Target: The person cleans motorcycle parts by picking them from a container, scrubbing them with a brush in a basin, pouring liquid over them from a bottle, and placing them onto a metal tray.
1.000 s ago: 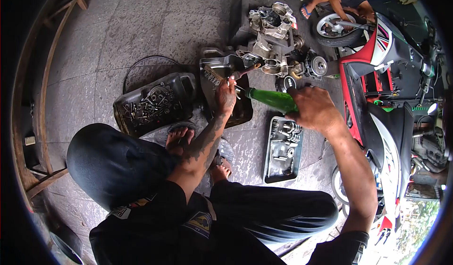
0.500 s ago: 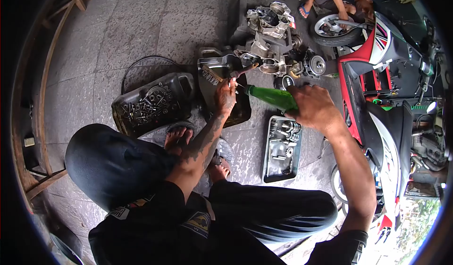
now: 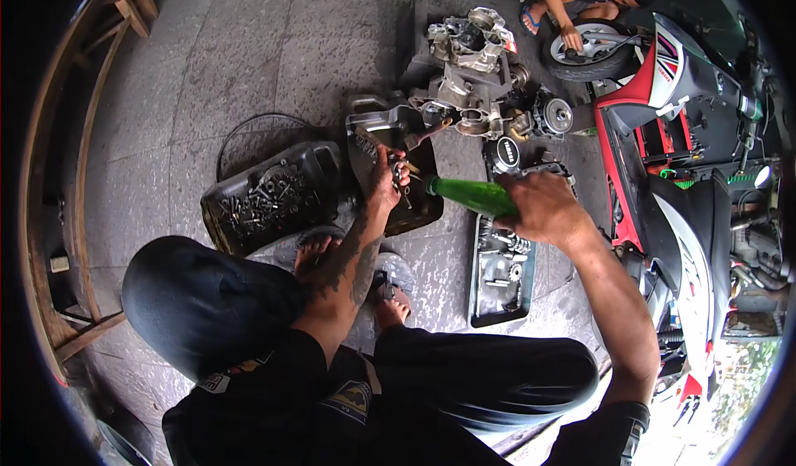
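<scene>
My right hand (image 3: 541, 205) is wrapped round a green glass bottle (image 3: 471, 194), tipped nearly level with its mouth towards my left hand. My left hand (image 3: 386, 182) is curled over a cut-open black plastic container (image 3: 427, 216), with what look like small metal parts in its fingers. Their exact kind is too small to make out. A brush (image 3: 429, 133) with a worn handle lies across the container's far right side. Below the bottle, a metal tray (image 3: 500, 317) holds gears and shafts, partly hidden by my right hand.
Another black container (image 3: 220, 230) holds bolts and gears at the left. Engine casings (image 3: 473, 39) stand ahead. A red and white motorbike (image 3: 618, 167) fills the right side. Another person crouches by a wheel (image 3: 589, 50). A wooden bench frame (image 3: 91, 126) runs along the left.
My left hand has shifted slightly left and down, and its fingers are curled more. The bottle has come slightly lower and to the left. The other person has leaned further into view.
</scene>
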Tool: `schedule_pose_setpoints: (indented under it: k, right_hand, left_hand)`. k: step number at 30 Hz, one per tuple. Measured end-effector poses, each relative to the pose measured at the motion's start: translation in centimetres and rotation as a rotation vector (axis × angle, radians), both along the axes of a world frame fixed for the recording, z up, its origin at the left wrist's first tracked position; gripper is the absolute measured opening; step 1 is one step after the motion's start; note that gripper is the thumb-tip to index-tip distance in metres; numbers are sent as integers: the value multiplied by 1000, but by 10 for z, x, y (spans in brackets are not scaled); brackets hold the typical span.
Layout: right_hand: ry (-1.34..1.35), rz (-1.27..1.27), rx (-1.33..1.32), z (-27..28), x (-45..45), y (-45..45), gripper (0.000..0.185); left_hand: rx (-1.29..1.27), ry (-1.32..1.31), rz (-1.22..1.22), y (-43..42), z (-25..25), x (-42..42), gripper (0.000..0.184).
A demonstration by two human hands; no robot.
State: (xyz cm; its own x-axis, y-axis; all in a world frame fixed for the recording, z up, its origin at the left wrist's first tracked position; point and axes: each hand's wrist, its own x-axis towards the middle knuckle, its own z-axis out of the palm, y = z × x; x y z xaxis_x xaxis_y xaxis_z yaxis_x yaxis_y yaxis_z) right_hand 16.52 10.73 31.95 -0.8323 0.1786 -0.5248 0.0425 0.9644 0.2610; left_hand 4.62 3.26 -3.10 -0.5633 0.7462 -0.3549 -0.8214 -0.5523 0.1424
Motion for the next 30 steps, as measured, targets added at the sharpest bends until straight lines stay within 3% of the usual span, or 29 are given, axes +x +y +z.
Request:
schedule_pose_setpoints:
  k: [1, 5, 9, 11, 15, 17, 19, 21, 25, 27, 30]
  right_hand:
    - [-21, 8, 11, -2, 4, 1, 51]
    - [24, -159, -154, -17, 27, 8, 54]
    - [311, -209, -274, -82, 85, 32, 59]
    - [380, -340, -464, -113, 111, 32, 64]
    - [775, -711, -760, -146, 149, -9, 68]
    - [1033, -833, -807, -177, 167, -31, 73]
    - [1198, -1204, -1052, -219, 187, -55, 77]
    - [1276, -1341, -985, -237, 196, -76, 77]
    - [1433, -1288, -966, -280, 207, -102, 77]
    - [1495, -1202, -981, -279, 215, -103, 74]
    - [1508, -1335, -1017, -274, 229, -103, 71]
  left_hand:
    - [102, -64, -6, 0, -1, 0, 52]
    - [102, -107, -50, 1, -1, -8, 50]
    - [44, 33, -124, -4, 10, -12, 51]
    - [-161, 149, -136, -9, 21, -13, 51]
    - [-571, 387, -122, -17, 60, -14, 53]
    - [-697, 455, -79, -13, 91, -12, 53]
    - [-712, 592, -19, -7, 112, -8, 54]
    - [-750, 669, -16, 1, 109, -9, 54]
    - [-931, 732, -190, 5, 29, -10, 54]
    - [-1020, 760, -175, 3, 46, 0, 56]
    - [-1028, 892, -248, 19, 58, 9, 57]
